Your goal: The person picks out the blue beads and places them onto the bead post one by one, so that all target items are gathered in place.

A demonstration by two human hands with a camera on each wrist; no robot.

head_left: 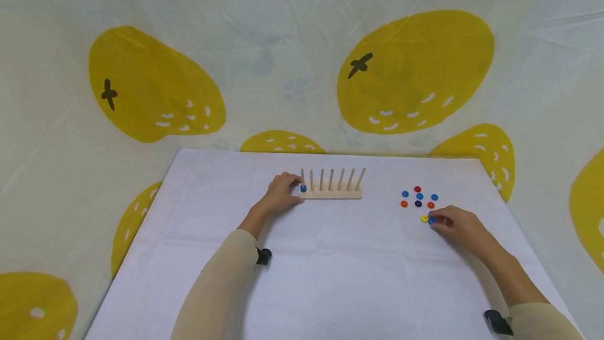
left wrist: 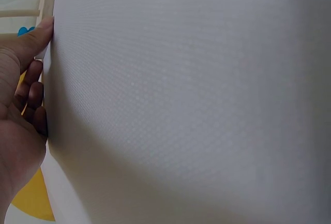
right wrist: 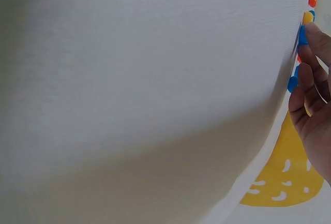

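Note:
A wooden peg rack (head_left: 330, 194) with several upright pegs stands toward the back of the table. At its left end, my left hand (head_left: 281, 193) holds the base, thumb at the front edge and fingers around the far side. Blue beads (head_left: 303, 188) sit low on the leftmost peg. On the right, my right hand (head_left: 457, 227) pinches a blue bead (right wrist: 303, 35) between thumb and forefinger, right at the tabletop. Beside these fingertips lies a yellow bead (head_left: 424, 219). A purple bead is partly hidden by the forefinger.
Several loose beads lie beyond my right hand, among them a red bead (head_left: 417, 189), a dark purple bead (head_left: 418, 204) and an orange bead (head_left: 403, 204). White cloth covers the table (head_left: 330, 272). A patterned curtain (head_left: 283, 67) hangs behind its far edge.

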